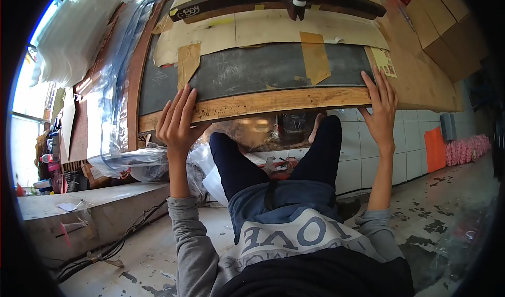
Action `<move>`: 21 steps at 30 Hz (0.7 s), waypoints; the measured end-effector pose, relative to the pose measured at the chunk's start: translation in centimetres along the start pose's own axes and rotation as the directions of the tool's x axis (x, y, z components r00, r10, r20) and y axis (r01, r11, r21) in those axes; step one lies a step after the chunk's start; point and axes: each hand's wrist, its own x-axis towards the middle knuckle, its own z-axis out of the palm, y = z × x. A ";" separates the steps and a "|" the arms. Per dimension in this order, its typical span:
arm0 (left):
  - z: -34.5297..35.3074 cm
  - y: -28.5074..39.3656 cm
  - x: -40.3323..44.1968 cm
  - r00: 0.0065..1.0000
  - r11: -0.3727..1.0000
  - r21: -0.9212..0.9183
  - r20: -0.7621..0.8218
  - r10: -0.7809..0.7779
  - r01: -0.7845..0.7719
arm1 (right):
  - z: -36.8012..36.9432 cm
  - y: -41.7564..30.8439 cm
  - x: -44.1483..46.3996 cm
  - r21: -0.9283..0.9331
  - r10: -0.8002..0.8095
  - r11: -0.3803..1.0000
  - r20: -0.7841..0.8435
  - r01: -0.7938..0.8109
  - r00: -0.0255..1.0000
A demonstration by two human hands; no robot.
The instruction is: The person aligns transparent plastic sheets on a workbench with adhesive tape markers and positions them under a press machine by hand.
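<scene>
A long wooden edge [273, 100] runs along the front of a dark table surface [247, 68]. My left hand [179, 119] rests on its left part, fingers spread over the top near a strip of brown tape [188, 63]. At the right end lies my right hand [381, 105], fingers apart, beside a small yellow printed paper [383, 61]. Neither hand holds anything. Another tape strip [314, 58] crosses from a cream sheet [221, 34] onto the dark surface between the hands.
A dark metal-and-wood frame [279, 5] spans the back of the table. Cardboard boxes [442, 29] stand at the back right. Clear plastic sheeting [118, 81] hangs at the left. An orange sheet [435, 149] and a pink bundle [467, 149] lie at the lower right.
</scene>
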 end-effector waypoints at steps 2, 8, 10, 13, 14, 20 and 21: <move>0.2 -0.1 -0.2 1.000 1.000 0.028 -0.004 -0.004 0.004 | 0.0 0.0 0.0 0.002 0.007 1.000 -0.011 -0.007 1.000; 0.7 0.4 -0.5 0.998 0.995 0.087 -0.044 -0.049 0.053 | -0.5 -0.3 0.1 0.024 0.029 0.999 0.020 -0.029 0.999; 0.9 0.3 -0.6 0.997 0.995 0.088 -0.062 -0.052 0.057 | -0.5 -0.4 0.2 0.030 0.033 0.999 0.026 -0.033 0.999; 0.8 0.4 -0.7 0.997 0.993 0.102 -0.053 -0.057 0.062 | -0.7 -0.5 0.3 0.031 0.043 0.999 0.041 -0.045 0.998; 0.9 0.3 -0.8 0.997 0.993 0.105 -0.049 -0.055 0.060 | -0.7 -0.5 0.2 0.032 0.047 0.998 0.045 -0.049 0.998; 1.3 -0.1 -1.2 0.997 0.992 0.120 -0.069 -0.017 0.026 | -0.5 -0.3 0.1 0.050 0.051 0.997 0.053 -0.053 0.997; 1.2 -0.1 -1.3 0.998 0.992 0.124 -0.066 -0.016 0.024 | -0.5 -0.3 0.1 0.051 0.049 0.997 0.052 -0.052 0.997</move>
